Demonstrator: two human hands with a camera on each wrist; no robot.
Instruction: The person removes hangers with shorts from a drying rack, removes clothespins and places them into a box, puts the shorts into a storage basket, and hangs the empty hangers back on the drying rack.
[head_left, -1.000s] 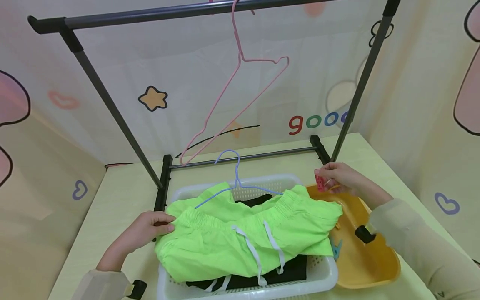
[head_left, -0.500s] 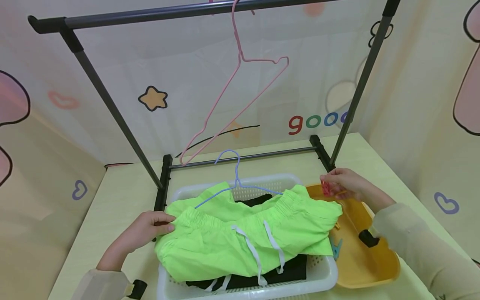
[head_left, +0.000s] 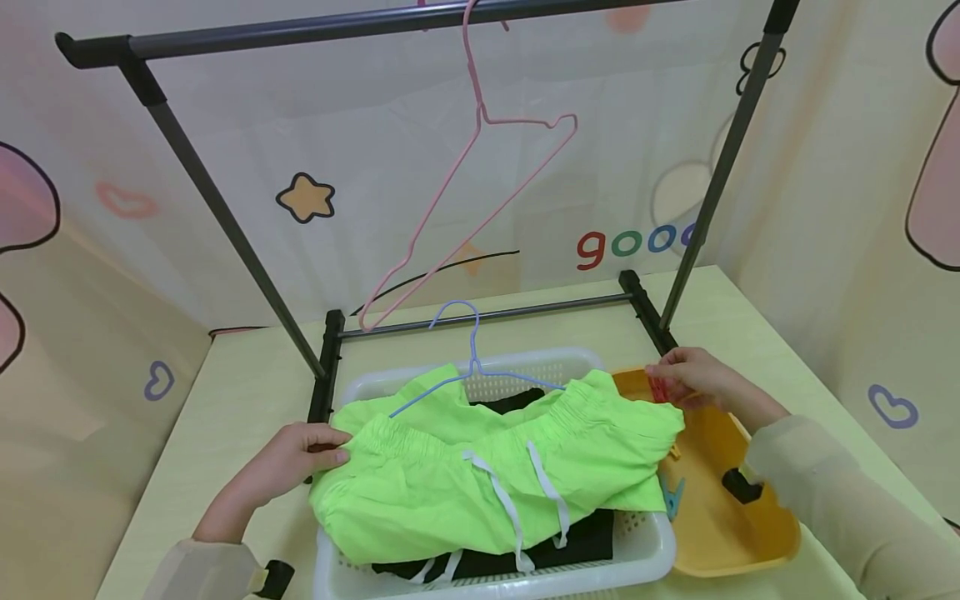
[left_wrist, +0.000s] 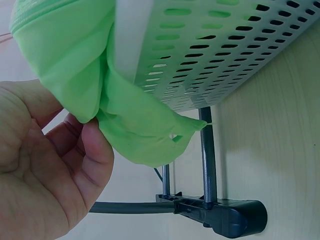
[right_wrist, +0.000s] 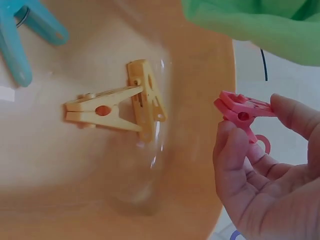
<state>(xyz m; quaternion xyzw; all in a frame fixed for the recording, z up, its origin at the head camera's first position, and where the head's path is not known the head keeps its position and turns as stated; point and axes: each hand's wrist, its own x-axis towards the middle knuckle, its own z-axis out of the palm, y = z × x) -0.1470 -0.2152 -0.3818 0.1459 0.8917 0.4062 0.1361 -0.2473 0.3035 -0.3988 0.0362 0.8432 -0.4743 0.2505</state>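
Observation:
Bright green shorts point(head_left: 420, 483) with white drawstrings lie spread over a white basket point(head_left: 645, 567). A blue hanger point(head_left: 474, 350) sits at their waist, its hook upright and its lower part hidden in the fabric. My left hand point(head_left: 296, 457) pinches the left side of the shorts; the left wrist view shows fingers curled against the cloth point(left_wrist: 70, 65). Above the yellow basin point(head_left: 750, 542), my right hand point(head_left: 697, 379) holds a red clothespin point(right_wrist: 242, 112) between thumb and fingers, near the right side of the shorts but apart from them.
Yellow clothespins point(right_wrist: 105, 109) and a blue one point(right_wrist: 25, 40) lie in the basin. Black clothing point(head_left: 585, 537) is under the shorts. A black rack point(head_left: 300, 35) stands behind the basket, with a pink hanger point(head_left: 442, 196) hanging from its bar.
My right hand has moved slightly down and to the right with the red clothespin, which has turned in the fingers. The left hand and the shorts have stayed in place.

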